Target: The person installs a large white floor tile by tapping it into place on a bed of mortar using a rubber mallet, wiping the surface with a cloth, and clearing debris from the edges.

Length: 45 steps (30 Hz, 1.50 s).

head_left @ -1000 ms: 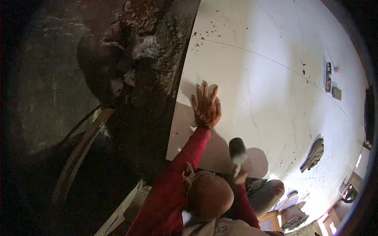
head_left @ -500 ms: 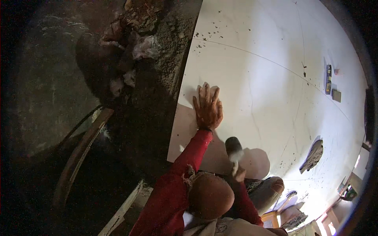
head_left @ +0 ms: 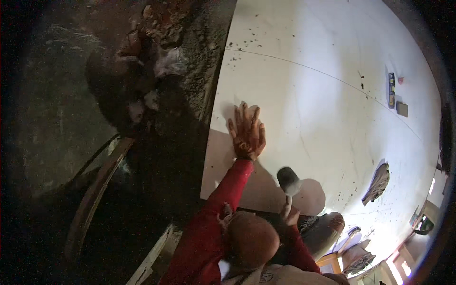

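My left hand (head_left: 247,135) lies flat on a large pale floor tile (head_left: 270,104), fingers spread and pointing away from me, close to the tile's left edge. It holds nothing. My right hand (head_left: 292,217) is closed round the light handle of a mallet (head_left: 287,179) with a dark, rounded head. The mallet head is over the near part of the tile, to the right of my left forearm, and its shadow falls beside it. Whether the head touches the tile I cannot tell. My bent knee (head_left: 251,240) shows between my red sleeves.
Rough mortar and rubble (head_left: 190,76) with a crumpled plastic bag (head_left: 171,62) border the tile's left side. A curved wooden strip (head_left: 97,194) lies at lower left. On the right are a spirit level (head_left: 391,90), a small grey block (head_left: 402,109) and a crumpled cloth (head_left: 377,184).
The mallet in my right hand has turned more upright, its head slightly right of before. My left hand stays flat on the tile. The whole view has shifted a little.
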### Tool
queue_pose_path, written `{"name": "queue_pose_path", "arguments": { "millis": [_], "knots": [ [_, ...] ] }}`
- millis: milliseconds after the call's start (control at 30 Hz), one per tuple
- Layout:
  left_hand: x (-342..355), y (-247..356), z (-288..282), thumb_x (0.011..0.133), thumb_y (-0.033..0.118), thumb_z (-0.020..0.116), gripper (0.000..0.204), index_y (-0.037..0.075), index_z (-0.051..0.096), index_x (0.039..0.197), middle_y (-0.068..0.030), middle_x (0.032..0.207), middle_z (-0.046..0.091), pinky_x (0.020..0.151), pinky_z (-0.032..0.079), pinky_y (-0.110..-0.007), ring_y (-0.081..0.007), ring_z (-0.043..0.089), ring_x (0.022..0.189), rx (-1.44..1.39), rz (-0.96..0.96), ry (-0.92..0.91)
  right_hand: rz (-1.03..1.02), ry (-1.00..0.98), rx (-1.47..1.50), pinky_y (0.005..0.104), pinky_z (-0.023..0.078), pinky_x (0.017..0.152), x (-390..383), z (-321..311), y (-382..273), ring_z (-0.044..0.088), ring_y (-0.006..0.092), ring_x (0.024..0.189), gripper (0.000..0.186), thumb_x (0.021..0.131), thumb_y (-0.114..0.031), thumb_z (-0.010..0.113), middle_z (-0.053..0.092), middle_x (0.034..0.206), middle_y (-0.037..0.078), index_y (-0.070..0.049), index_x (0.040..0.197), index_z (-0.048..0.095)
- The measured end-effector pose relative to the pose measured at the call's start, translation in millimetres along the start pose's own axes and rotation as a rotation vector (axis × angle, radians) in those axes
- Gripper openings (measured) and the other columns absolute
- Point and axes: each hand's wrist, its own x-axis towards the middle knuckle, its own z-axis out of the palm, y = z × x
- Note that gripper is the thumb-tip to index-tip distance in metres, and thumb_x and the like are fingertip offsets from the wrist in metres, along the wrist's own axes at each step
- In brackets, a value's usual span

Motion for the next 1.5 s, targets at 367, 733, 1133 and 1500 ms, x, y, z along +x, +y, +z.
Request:
{"name": "queue_pose_path", "arguments": {
  "millis": [367,733,1133,1500],
  "knots": [
    [-1.0,7.1,-2.0,0.103,0.040,0.041,0.054,0.025,0.038,0.155,-0.0127,0.166,0.022,0.119,0.016,-0.064,-0.0386,0.016,0.153,0.144,0.064,0.011,-0.379,0.208,0.352,0.0399,0.057,0.064,-15.3,32.1,-9.9,0.072,0.0259,0.085,0.047,0.098,-0.031,0.058,0.071,0.109,0.021,0.003,0.130,0.062],
    [10.9,11.7,5.5,0.104,0.041,0.042,0.055,0.023,0.036,0.155,-0.0114,0.166,0.022,0.120,0.016,-0.061,-0.0352,0.016,0.154,0.184,0.053,0.023,-0.632,0.294,-0.325,0.0467,0.056,0.080,-26.9,15.1,-51.4,0.069,0.0405,0.090,0.058,0.092,-0.037,0.067,0.067,0.112,0.026,0.004,0.132,0.057],
    [-5.7,15.3,7.5,0.103,0.047,0.040,0.059,0.020,0.036,0.156,-0.0134,0.166,0.021,0.120,0.011,-0.063,-0.0384,0.015,0.153,0.146,0.086,-0.011,0.109,0.058,0.050,0.0460,0.053,0.072,-18.7,6.8,-63.4,0.068,0.0391,0.079,0.045,0.093,-0.045,0.063,0.067,0.087,0.022,-0.001,0.095,0.065],
    [13.6,-13.1,-11.5,0.095,0.035,0.059,0.055,0.012,0.052,0.145,-0.0181,0.157,0.039,0.118,0.026,-0.057,-0.0387,0.032,0.147,-0.006,0.305,-0.017,0.394,-0.044,0.884,0.0491,0.052,0.092,-28.4,56.4,-23.9,0.067,0.0393,0.104,0.066,0.093,-0.045,0.060,0.069,0.110,0.024,0.006,0.133,0.052]
  ]
}}
